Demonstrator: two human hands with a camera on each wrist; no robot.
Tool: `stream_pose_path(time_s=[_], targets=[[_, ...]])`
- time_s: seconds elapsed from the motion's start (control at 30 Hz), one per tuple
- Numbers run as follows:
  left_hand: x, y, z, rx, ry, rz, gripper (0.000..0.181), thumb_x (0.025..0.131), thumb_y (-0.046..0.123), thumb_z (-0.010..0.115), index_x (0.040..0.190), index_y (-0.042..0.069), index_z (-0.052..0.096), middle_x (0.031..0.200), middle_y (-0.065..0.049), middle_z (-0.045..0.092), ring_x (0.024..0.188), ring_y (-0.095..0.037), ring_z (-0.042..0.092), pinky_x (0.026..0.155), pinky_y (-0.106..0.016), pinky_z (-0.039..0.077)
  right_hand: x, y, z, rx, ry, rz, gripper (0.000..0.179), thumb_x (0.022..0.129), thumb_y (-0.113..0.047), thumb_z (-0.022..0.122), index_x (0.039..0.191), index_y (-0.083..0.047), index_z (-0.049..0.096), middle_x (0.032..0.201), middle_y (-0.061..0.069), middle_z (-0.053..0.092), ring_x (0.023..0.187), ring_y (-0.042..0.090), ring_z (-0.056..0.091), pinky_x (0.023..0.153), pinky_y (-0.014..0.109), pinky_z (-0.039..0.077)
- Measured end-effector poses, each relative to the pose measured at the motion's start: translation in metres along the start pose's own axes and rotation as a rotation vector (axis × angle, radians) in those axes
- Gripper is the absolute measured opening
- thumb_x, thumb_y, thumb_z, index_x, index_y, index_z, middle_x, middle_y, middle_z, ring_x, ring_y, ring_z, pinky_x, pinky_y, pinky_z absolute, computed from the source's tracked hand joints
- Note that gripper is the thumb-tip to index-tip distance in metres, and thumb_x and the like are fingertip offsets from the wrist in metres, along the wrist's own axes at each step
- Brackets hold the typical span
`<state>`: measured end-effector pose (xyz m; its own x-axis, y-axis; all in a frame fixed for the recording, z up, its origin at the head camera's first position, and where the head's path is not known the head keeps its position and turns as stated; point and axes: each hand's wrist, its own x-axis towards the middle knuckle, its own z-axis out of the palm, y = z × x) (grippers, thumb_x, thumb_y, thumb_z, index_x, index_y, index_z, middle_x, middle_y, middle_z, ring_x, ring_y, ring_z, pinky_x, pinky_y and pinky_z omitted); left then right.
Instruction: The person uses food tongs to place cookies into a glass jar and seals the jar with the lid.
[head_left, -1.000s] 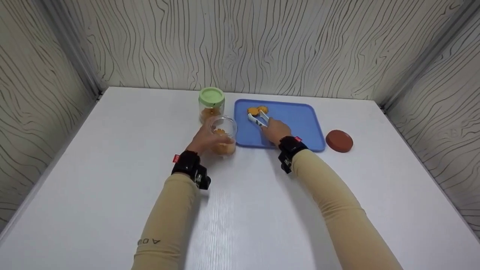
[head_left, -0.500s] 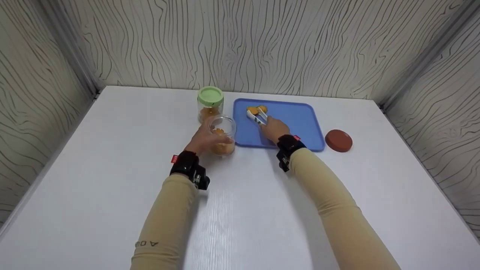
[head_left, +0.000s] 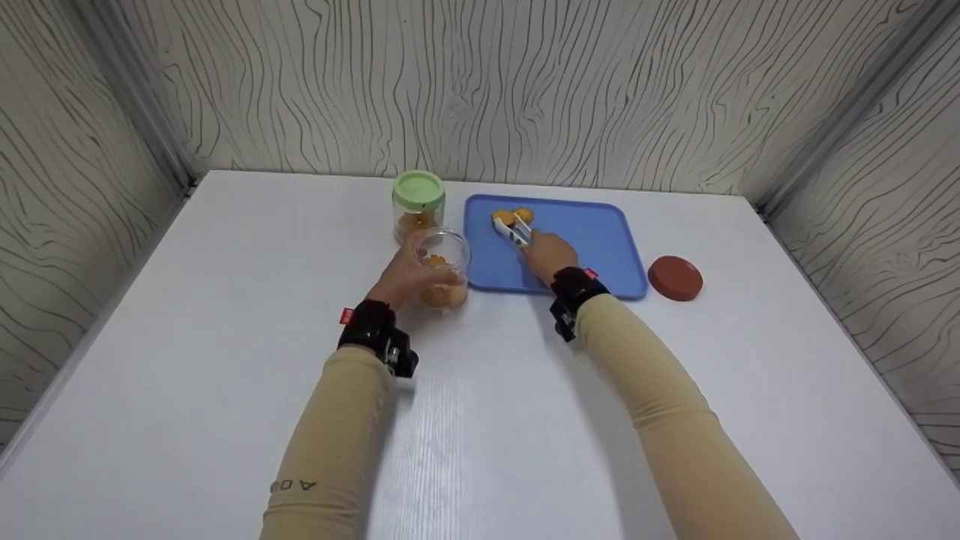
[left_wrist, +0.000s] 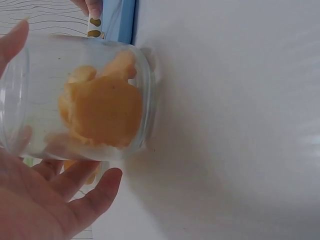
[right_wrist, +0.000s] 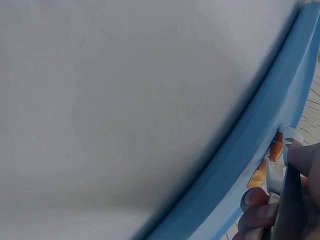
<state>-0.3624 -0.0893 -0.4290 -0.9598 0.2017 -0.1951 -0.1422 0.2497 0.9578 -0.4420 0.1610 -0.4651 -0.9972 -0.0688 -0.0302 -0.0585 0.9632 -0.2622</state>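
Observation:
My left hand [head_left: 411, 276] grips a clear lidless jar [head_left: 460, 262] at the tray's left edge, thumb on the near side. Inside it lie several golden cookies [left_wrist: 105, 110], heaped at the bottom. My right hand [head_left: 551, 256] holds white patterned tongs [head_left: 511, 233] over the blue tray [head_left: 592, 225]. The tongs' arms are slightly apart, their tips at two cookies, a left cookie [head_left: 502, 217] and a right cookie [head_left: 524, 214], lying side by side near the tray's back left. In the right wrist view, the thumb and fingers press the tongs from both sides.
A second jar [head_left: 418, 217] with a green lid [head_left: 418, 189] and cookies inside stands behind the left hand. To the tray's right, a round reddish-brown lid [head_left: 675, 278] lies on the white table [head_left: 480, 420]. A wood-patterned wall [head_left: 480, 90] rises behind.
The tongs' tips have edged forward to the cookies, and the gap between their arms looks slightly narrower. The left hand and its jar keep their place; the head view has shifted slightly.

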Motion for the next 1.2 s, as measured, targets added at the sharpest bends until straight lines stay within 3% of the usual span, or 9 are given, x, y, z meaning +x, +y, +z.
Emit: stream_pose_path(time_s=[0.27,0.57,0.67,0.8,0.93,1.2], targets=[[0.004,-0.003,-0.001,0.014,0.006,-0.008,0.097,0.078,0.022,0.084,0.156,0.018,0.027,0.163,-0.013,0.027,0.151,-0.030,0.022,0.122,-0.048,0.020,-0.013,0.005,-0.003,0.064,-0.010,-0.057,0.036,0.106,-0.028,0.049,0.116,0.004,0.060,0.095,0.020,0.065,0.080,0.032,0.058,0.075,0.046,0.050],[0.003,0.001,0.000,-0.024,-0.006,-0.033,0.100,0.078,0.019,0.084,0.158,0.015,0.024,0.163,-0.011,0.026,0.151,-0.028,0.021,0.123,-0.047,0.018,-0.039,0.020,-0.006,0.137,0.015,-0.141,0.035,0.106,-0.030,0.048,0.116,0.003,0.056,0.079,0.013,0.054,0.070,0.029,0.050,0.067,0.043,0.044],[0.005,-0.002,0.001,-0.011,-0.004,-0.026,0.102,0.077,0.022,0.084,0.158,0.015,0.023,0.163,-0.011,0.026,0.151,-0.029,0.022,0.123,-0.048,0.019,-0.046,0.025,-0.011,0.150,0.029,-0.153,0.039,0.105,-0.031,0.047,0.124,0.003,0.054,0.079,0.015,0.054,0.070,0.030,0.050,0.067,0.043,0.043],[0.003,-0.002,0.001,-0.008,-0.003,-0.018,0.101,0.078,0.021,0.083,0.158,0.015,0.022,0.164,-0.014,0.024,0.151,-0.031,0.020,0.123,-0.049,0.019,-0.053,0.028,-0.019,0.151,0.048,-0.150,0.051,0.105,-0.034,0.046,0.141,0.002,0.049,0.093,0.026,0.064,0.075,0.035,0.056,0.071,0.049,0.048],[0.002,-0.002,0.000,-0.018,-0.005,-0.012,0.100,0.078,0.020,0.083,0.158,0.015,0.023,0.164,-0.014,0.025,0.151,-0.031,0.021,0.123,-0.048,0.018,-0.058,0.030,-0.025,0.145,0.061,-0.140,0.058,0.104,-0.036,0.046,0.149,0.001,0.043,0.103,0.033,0.066,0.077,0.038,0.058,0.073,0.051,0.049],[0.003,-0.003,0.000,0.004,-0.001,-0.015,0.100,0.078,0.022,0.082,0.158,0.017,0.023,0.163,-0.012,0.025,0.149,-0.029,0.023,0.123,-0.049,0.018,-0.073,0.032,-0.035,0.116,0.069,-0.157,0.059,0.105,-0.036,0.048,0.152,-0.001,0.039,0.078,0.022,0.061,0.063,0.029,0.049,0.059,0.041,0.043]])
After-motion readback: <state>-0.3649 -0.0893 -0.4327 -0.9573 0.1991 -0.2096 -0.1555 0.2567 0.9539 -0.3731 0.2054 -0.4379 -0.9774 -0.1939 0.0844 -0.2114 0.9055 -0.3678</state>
